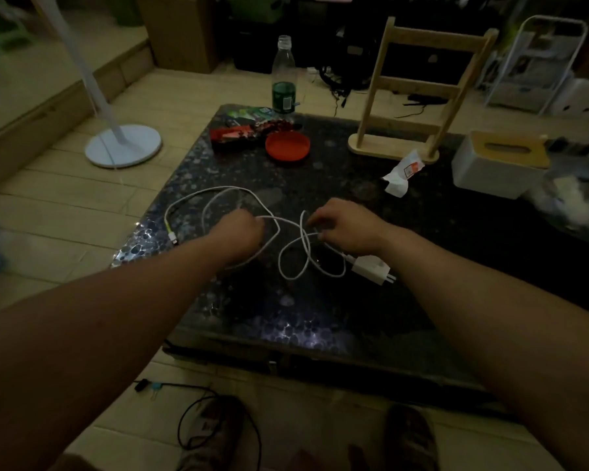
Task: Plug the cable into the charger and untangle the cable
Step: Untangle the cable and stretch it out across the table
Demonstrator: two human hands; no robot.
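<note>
A white cable [288, 248] lies in crossing loops on the dark speckled table [286, 317]. One end runs into the white charger [371, 268], which lies flat with its prongs pointing right. The cable's other end, a small connector [173, 237] with a yellowish sleeve, rests near the table's left edge. My left hand [240, 232] is closed on a strand of the cable at the left loops. Fingers of my right hand [346, 226] pinch another strand just above the charger. How tightly the loops are knotted is unclear in the dim light.
Behind the cable sit an orange lid [287, 146], snack wrappers [242, 129], a plastic bottle [284, 79], a wooden rack [419, 93], a crumpled packet [403, 173] and a tissue box [500, 163]. A fan base [123, 146] stands on the floor at left. Black wires [198, 413] lie by my feet.
</note>
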